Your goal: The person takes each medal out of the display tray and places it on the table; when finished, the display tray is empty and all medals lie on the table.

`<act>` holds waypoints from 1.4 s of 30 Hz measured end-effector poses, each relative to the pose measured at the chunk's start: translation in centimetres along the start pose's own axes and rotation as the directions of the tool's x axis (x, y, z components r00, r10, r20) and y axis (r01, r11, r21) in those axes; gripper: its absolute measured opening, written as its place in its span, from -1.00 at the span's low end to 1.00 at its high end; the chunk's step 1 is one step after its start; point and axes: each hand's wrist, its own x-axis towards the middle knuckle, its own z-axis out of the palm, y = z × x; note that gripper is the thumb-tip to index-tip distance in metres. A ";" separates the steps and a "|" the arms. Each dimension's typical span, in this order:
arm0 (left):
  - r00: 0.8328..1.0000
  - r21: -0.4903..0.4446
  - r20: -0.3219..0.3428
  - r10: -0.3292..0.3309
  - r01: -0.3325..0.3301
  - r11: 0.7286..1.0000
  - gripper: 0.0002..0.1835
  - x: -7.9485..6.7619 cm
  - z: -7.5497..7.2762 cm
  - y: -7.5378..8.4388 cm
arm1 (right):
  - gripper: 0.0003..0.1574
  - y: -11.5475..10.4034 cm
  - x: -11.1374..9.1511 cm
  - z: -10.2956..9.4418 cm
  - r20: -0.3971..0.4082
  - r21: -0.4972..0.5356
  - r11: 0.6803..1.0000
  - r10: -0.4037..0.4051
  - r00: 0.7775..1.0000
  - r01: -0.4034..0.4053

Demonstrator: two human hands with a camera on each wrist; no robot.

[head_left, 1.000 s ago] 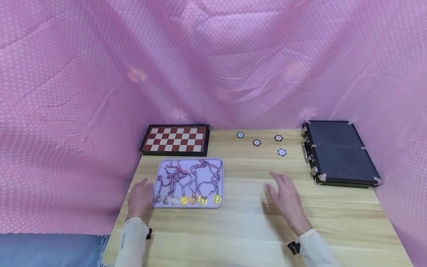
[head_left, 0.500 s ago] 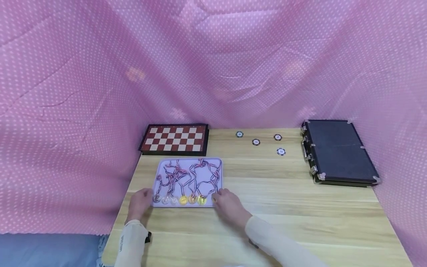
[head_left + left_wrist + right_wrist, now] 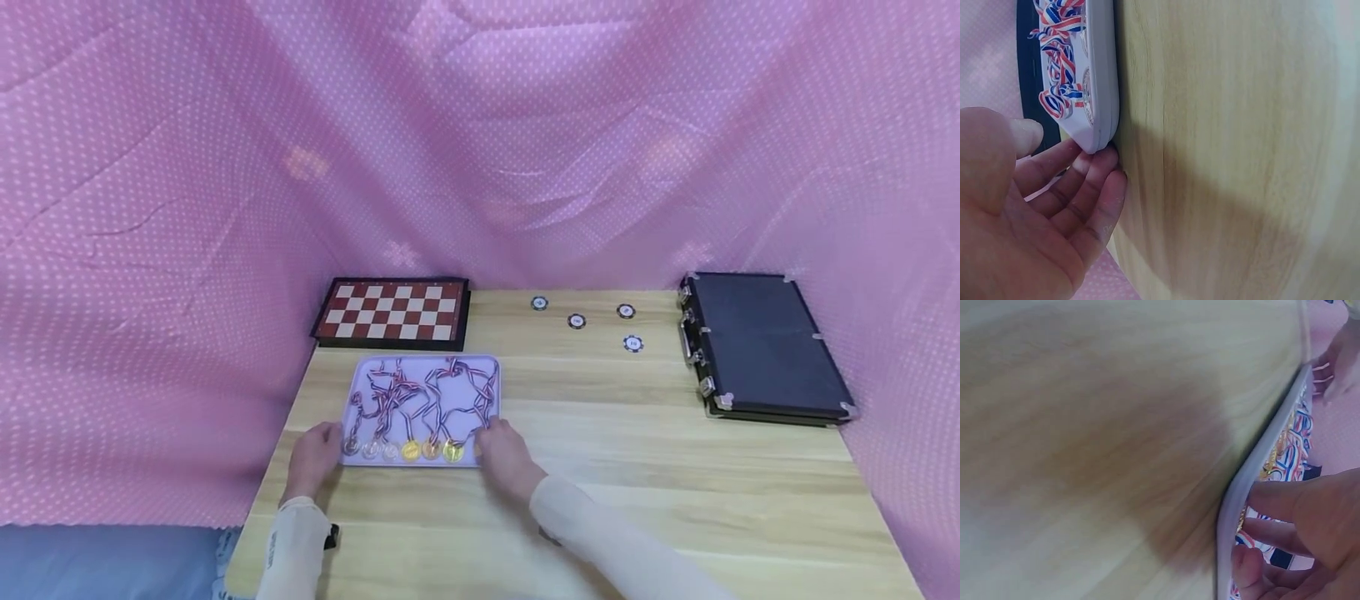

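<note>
A shallow lilac tray (image 3: 420, 465) holds several medals in a front row, among them a gold medal (image 3: 411, 451), with tangled striped ribbons (image 3: 1060, 62) behind them. At the tray's front left corner, my left hand (image 3: 313, 458) grips the edge, its fingertips tucked against the corner's underside in the left wrist view. My right hand (image 3: 510, 457) holds the front right corner. Its bent fingers (image 3: 1269, 531) reach over the rim there and cover most of the rightmost medal. Just what that hand's fingertips press on inside the tray is partly hidden.
Behind the tray lies a red-and-white chessboard (image 3: 393, 312). Several poker chips, such as a white-faced chip (image 3: 633, 343), are spread near the table's back edge. A black case (image 3: 765, 342) lies at the right. A pink dotted curtain (image 3: 480, 167) surrounds the wooden table (image 3: 637, 467).
My right hand has swung left from above the table's middle to the tray's right corner. My left hand has closed in on the left corner. The tray shows no clear movement.
</note>
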 end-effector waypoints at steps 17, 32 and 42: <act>1.000 -0.015 0.007 -0.003 0.003 1.000 -0.44 -0.6 0.3 0.1 | -0.68 4.6 0.5 -7.8 0.103 0.429 0.897 0.065 0.993 -0.103; 0.999 -0.040 0.031 -0.032 0.033 0.999 -0.39 -0.1 0.3 -0.1 | -0.53 19.4 -7.2 -19.9 -0.259 0.272 0.924 0.340 0.904 -0.269; 1.000 -0.013 0.012 -0.003 0.004 1.000 -0.42 0.0 0.4 0.1 | -0.56 23.7 -15.3 -10.8 -0.094 0.238 0.895 0.408 0.908 -0.378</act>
